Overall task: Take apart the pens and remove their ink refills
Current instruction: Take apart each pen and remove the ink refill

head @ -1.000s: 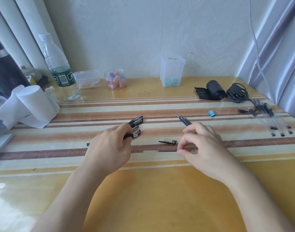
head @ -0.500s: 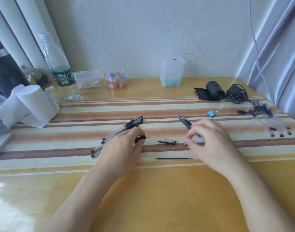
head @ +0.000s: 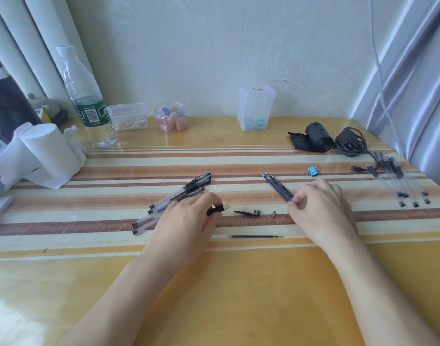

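Observation:
My left hand [head: 186, 221] grips a clear pen barrel [head: 217, 209] by its black grip section, the open end pointing right. Beside it to the left lies a pile of several whole pens [head: 179, 196]. A pen cap [head: 247, 211] and a small metal tip [head: 273, 214] lie between my hands. One loose ink refill [head: 256, 237] rests on the table nearer to me. My right hand [head: 318, 211] pinches thumb and forefinger on the near end of a bundle of black refills [head: 276, 186].
Several emptied clear barrels [head: 401, 181] lie at the right edge, by a blue binder clip [head: 313, 171], a black cable [head: 351, 143] and a black roll [head: 316, 137]. A water bottle [head: 85, 101], paper roll [head: 51, 151] and small plastic boxes [head: 256, 106] stand at the back.
My right hand left the refill on the table, set down the metal tip and moved up to the refill bundle. My left hand lowered the barrel toward the table.

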